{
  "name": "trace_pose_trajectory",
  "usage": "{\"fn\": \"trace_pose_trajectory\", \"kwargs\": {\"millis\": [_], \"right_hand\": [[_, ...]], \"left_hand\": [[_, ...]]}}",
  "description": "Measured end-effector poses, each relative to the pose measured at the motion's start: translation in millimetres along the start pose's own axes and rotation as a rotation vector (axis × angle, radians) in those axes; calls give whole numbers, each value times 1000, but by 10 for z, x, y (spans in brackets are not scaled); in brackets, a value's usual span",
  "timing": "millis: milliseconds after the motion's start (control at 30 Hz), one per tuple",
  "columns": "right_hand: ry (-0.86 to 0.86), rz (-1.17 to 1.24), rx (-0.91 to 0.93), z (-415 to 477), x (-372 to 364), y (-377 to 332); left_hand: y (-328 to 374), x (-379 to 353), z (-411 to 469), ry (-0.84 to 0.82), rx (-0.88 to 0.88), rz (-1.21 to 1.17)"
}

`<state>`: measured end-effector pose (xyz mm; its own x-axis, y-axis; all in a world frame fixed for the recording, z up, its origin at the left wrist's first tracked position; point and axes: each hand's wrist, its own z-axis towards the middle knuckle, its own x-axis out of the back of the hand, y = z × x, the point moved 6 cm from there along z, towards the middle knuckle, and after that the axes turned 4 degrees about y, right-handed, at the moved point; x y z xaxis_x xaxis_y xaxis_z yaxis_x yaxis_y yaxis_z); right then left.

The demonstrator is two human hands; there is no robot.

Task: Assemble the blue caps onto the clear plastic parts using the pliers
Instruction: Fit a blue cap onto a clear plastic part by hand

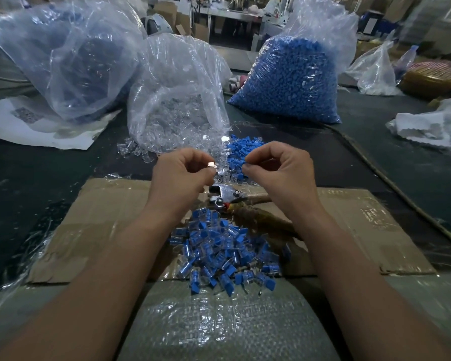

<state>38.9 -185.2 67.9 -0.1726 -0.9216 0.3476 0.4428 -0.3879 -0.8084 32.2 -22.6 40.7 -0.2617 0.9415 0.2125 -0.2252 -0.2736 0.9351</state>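
Two bare hands are raised side by side over a sheet of cardboard [102,217] on a dark desk [37,165]. The pliers [223,194] lie on the cardboard just below and between the hands. Their metal head points toward the left wrist and their wrapped handles run off to the right. Nearer the viewer, between the forearms, sits a pile [224,254] of clear pieces with blue caps fitted. Just beyond the fingertips lie loose blue caps [241,149]. To their left, loose clear parts [133,149] spill from an open bag [177,100]. A full bag of caps [292,79] stands farther back on the right. The ends of the pliers' handles are hidden under the right forearm, and the tip of the head sits behind the left hand. A large crumpled bag [63,56] at far left is too hazy to show its contents. The near edge of the view is blurred. The left hand [179,175] pinches a small clear part [212,165] between thumb and forefinger, its other fingers curled in; the part catches a bright glint. The right hand [279,170] is curled, with the thumb tip meeting the forefinger as if pinching. Anything between them is hidden, so it cannot be told whether it holds a cap.
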Motion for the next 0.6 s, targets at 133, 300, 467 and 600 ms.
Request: {"fn": "trace_pose_trajectory", "kwargs": {"millis": [133, 300, 467, 600], "right_hand": [[-45, -32, 36, -61, -119, -92], [-65, -130, 38, -71, -163, -53], [-72, -160, 61, -76, -177, -47], [-91, -132, 45, -84, -190, -44]], "left_hand": [[11, -12, -8, 8, -9, -16], [50, -53, -28, -31, -35, -67], [60, -87, -38, -53, -54, -87], [75, -98, -49, -88, -63, -94]]}}
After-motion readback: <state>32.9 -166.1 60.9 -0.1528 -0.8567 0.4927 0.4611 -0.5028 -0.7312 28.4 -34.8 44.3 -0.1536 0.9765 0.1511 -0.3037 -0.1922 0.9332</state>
